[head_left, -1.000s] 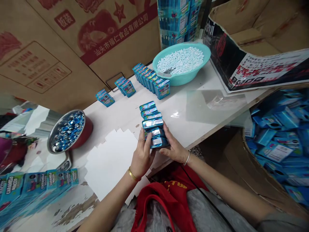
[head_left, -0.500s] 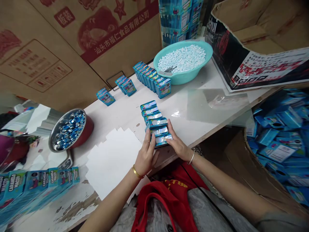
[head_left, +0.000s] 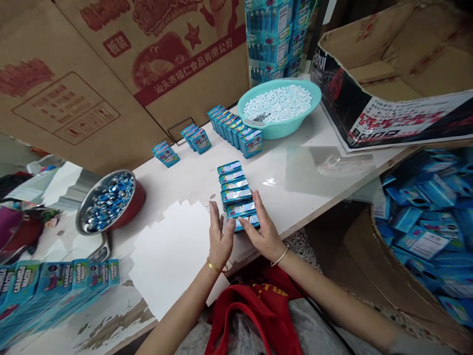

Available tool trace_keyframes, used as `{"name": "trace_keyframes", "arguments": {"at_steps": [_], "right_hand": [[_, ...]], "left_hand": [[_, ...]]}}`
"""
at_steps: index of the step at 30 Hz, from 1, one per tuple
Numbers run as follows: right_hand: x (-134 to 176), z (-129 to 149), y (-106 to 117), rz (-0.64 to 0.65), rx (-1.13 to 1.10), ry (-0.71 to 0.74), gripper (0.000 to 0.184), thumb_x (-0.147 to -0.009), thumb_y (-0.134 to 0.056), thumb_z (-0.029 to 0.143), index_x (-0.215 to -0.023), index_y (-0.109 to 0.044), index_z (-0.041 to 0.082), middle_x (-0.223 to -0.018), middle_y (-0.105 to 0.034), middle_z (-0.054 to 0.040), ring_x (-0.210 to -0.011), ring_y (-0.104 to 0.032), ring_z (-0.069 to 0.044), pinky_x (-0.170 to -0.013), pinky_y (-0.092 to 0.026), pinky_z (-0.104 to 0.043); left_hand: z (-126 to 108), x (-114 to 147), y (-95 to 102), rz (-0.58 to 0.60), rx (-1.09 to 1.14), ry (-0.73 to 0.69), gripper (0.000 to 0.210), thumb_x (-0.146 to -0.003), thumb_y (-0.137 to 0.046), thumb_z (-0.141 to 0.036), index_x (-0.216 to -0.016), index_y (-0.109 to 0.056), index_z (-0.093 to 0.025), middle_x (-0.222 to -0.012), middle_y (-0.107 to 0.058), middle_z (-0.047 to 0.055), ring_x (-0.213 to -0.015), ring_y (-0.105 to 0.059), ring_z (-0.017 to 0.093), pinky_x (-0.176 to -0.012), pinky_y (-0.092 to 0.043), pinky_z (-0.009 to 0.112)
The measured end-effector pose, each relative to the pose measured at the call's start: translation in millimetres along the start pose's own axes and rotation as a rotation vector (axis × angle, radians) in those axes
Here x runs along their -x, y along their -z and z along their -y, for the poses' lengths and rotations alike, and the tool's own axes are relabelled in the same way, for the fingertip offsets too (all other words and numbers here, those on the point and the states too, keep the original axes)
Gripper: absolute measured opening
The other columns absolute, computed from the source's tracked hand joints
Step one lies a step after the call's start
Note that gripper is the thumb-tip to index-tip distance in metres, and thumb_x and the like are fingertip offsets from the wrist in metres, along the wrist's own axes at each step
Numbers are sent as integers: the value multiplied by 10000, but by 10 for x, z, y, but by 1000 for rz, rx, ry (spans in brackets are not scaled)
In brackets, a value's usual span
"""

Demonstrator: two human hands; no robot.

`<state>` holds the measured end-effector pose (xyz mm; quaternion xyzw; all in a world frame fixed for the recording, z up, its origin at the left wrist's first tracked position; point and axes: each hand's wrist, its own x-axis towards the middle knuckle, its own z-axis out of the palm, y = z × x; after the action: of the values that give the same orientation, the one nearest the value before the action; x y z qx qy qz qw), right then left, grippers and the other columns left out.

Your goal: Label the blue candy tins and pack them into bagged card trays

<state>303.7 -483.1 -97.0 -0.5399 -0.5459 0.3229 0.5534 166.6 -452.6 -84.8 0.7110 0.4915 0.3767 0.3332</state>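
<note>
A row of several small blue candy boxes (head_left: 235, 195) stands on the white table, shiny tops facing up. My left hand (head_left: 220, 241) is beside the near left end of the row, fingers raised and spread, holding nothing. At the right side of the near boxes is my right hand (head_left: 266, 232), with its fingers stretched out. Its thumb reaches over the top of the nearest box; whether it presses there I cannot tell. White paper sheets (head_left: 168, 256) lie to the left of my left hand.
A turquoise basin (head_left: 284, 129) of small pale candies stands at the back, beside more blue boxes (head_left: 252, 144). A metal bowl (head_left: 138, 197) of blue-and-silver pieces sits left. Wrapped box packs (head_left: 55, 276) lie front left. An open carton (head_left: 399, 118) and a heap of blue boxes (head_left: 424, 239) are right.
My left hand has come off the boxes and opened a little to their left. My right hand stays at the near right end. The whole view has shifted slightly.
</note>
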Motion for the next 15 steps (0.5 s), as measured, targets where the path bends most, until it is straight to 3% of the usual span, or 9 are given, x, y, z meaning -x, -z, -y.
{"name": "trace_keyframes", "arguments": {"at_steps": [2, 4, 6, 8, 11, 15], "right_hand": [[1, -24, -5, -11, 19, 4, 758, -943, -449, 394, -1531, 3, 238, -1593, -140, -100, -1461, -153, -246, -1178, -229, -480], [6, -35, -18, -23, 49, 26, 757, -947, -438, 381, -1529, 27, 246, -1602, -88, -89, -1468, -107, -253, -1182, -207, -497], [7, -32, -30, -22, 80, 70, 753, -950, -428, 359, -1527, 46, 257, -1606, -57, -79, -1471, -80, -261, -1185, -191, -515], [0, -20, -32, -24, 115, 111, 741, -948, -424, 341, -1527, 33, 265, -1602, -84, -80, -1468, -102, -268, -1180, -206, -530], [-33, -2, -7, -57, 163, 139, 705, -939, -442, 352, -1526, -62, 263, -1571, -193, -102, -1447, -195, -279, -1157, -267, -542], [-109, 7, 69, -21, 145, 161, 686, -921, -494, 385, -1512, -173, 251, -1470, -382, -125, -1363, -369, -272, -1111, -369, -496]], "left_hand": [[-101, -90, -50, -41, 71, 150, 578, -917, -456, -514, -1391, -411, -185, -1413, -484, 155, -1302, -473, 266, -1030, -448, 425], [-188, -174, -64, -29, 117, 206, 504, -885, -504, -534, -1214, -554, -157, -1183, -641, 125, -1103, -606, 242, -929, -502, 381], [-241, -240, -56, -6, 134, 231, 437, -864, -532, -542, -1044, -601, -150, -956, -674, 72, -898, -638, 198, -788, -524, 320], [-246, -286, -45, -1, 87, 238, 389, -857, -546, -532, -928, -601, -153, -861, -643, 44, -827, -616, 173, -740, -508, 292], [-196, -330, -40, -32, 10, 229, 360, -848, -575, -500, -928, -590, -149, -922, -620, 63, -893, -606, 182, -790, -505, 312], [-149, -360, -15, -86, -42, 140, 584, -852, -592, -463, -1319, -420, -159, -1231, -543, 148, -1085, -581, 220, -880, -510, 372]]}}
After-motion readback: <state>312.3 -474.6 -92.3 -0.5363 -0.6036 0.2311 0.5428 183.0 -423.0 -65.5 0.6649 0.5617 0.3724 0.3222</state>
